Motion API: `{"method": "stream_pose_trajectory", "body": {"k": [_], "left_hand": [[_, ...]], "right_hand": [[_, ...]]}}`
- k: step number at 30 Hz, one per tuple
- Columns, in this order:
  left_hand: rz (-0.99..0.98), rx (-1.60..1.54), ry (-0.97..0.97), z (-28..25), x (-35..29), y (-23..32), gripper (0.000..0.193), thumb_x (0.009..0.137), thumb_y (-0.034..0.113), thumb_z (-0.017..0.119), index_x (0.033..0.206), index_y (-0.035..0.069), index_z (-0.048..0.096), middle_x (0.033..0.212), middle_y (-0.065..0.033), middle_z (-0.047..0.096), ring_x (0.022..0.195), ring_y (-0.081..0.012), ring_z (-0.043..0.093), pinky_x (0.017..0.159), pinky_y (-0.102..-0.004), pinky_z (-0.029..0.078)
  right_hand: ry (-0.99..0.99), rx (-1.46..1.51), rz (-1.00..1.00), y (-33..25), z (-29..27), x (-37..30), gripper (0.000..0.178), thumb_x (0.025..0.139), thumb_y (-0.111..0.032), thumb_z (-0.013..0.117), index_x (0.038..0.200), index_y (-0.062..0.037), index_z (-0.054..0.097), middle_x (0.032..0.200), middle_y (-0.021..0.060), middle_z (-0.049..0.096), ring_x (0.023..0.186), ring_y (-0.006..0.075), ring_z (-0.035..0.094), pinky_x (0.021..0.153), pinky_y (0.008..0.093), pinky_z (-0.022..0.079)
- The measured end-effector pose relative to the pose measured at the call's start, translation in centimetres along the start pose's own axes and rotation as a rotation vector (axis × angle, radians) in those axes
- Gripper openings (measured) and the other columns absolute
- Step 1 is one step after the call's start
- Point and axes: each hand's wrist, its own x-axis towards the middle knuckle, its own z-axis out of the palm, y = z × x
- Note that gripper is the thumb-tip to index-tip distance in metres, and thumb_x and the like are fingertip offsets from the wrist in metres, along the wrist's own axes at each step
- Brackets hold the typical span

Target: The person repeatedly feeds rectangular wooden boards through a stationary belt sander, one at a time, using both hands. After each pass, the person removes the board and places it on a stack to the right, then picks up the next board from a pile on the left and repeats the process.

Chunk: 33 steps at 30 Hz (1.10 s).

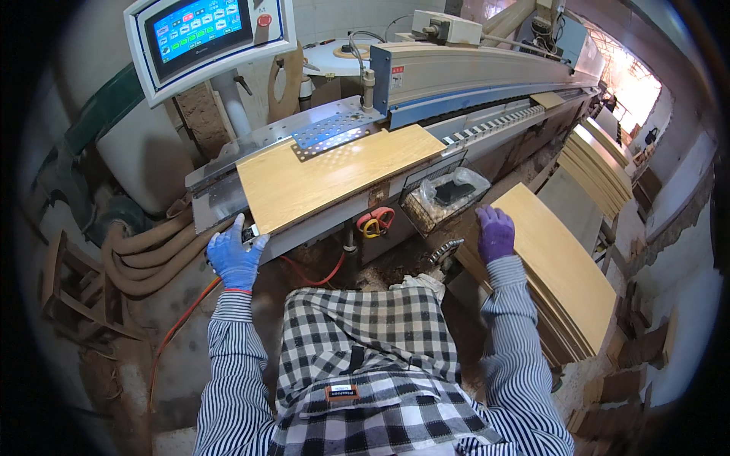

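A wood-grain board (pixel 334 175) lies flat on the machine's metal table, its far edge next to a perforated metal plate. My left hand (pixel 237 254), in a blue glove, is at the board's near left corner. Its thumb and forefinger are apart, with a small black-and-white part between them; whether they touch it, I cannot tell. Off to the right, my right hand (pixel 496 232) in a purple glove hangs by the left edge of a stack of similar boards (pixel 559 266). Its fingers are loosely stretched and hold nothing I can see.
A long machine beam (pixel 487 72) runs toward the far right. A control screen (pixel 201 34) stands at the upper left. In front of the machine are a wire basket (pixel 445 197) with a plastic liner and red and yellow tape rolls (pixel 376 222). Thick hoses (pixel 152 254) curve at left.
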Motion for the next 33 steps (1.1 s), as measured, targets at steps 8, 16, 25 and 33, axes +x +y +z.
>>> {"method": "stream_pose_trajectory", "body": {"k": [8,16,25,33], "left_hand": [[0.026,-0.034,0.012,0.1,-0.4,-0.8,0.053,0.078,0.04,0.07,0.122,0.012,0.062,0.096,-0.0102,0.068,0.093,-0.0301,0.06,0.092,-0.044,0.041],[0.009,-0.054,-0.006,-0.1,-0.6,-1.0,0.05,0.079,0.04,0.07,0.121,0.013,0.061,0.1,-0.0095,0.068,0.099,-0.0273,0.059,0.098,-0.0427,0.037],[0.014,-0.088,0.001,-0.4,-0.4,-0.5,0.049,0.08,0.04,0.07,0.12,0.012,0.061,0.101,-0.0116,0.068,0.099,-0.0283,0.059,0.098,-0.0437,0.037],[0.04,-0.079,0.026,-0.1,-0.6,-1.0,0.05,0.08,0.041,0.07,0.12,0.012,0.061,0.101,-0.0113,0.068,0.099,-0.0284,0.059,0.098,-0.0439,0.037]], "right_hand": [[0.053,0.228,0.006,-5.8,-8.5,-4.5,0.032,0.073,-0.003,0.059,0.105,-0.0029,0.059,0.104,0.0164,0.062,0.095,0.0338,0.059,0.082,0.045,0.047],[0.128,1.667,1.406,-1.9,-9.2,-14.6,0.044,0.096,-0.043,0.051,0.105,-0.0007,0.059,0.085,0.0132,0.066,0.06,0.0178,0.056,0.056,0.0258,0.046],[0.434,1.742,1.542,1.4,-8.0,-19.1,0.049,0.087,-0.054,0.061,0.096,-0.006,0.062,0.082,0.0079,0.066,0.061,0.0153,0.052,0.059,0.0321,0.041],[0.655,1.555,1.69,3.6,-10.5,-24.0,0.047,0.08,-0.062,0.064,0.082,-0.0157,0.058,0.062,0.0031,0.051,0.055,0.0184,0.048,0.049,0.0312,0.043]]}}
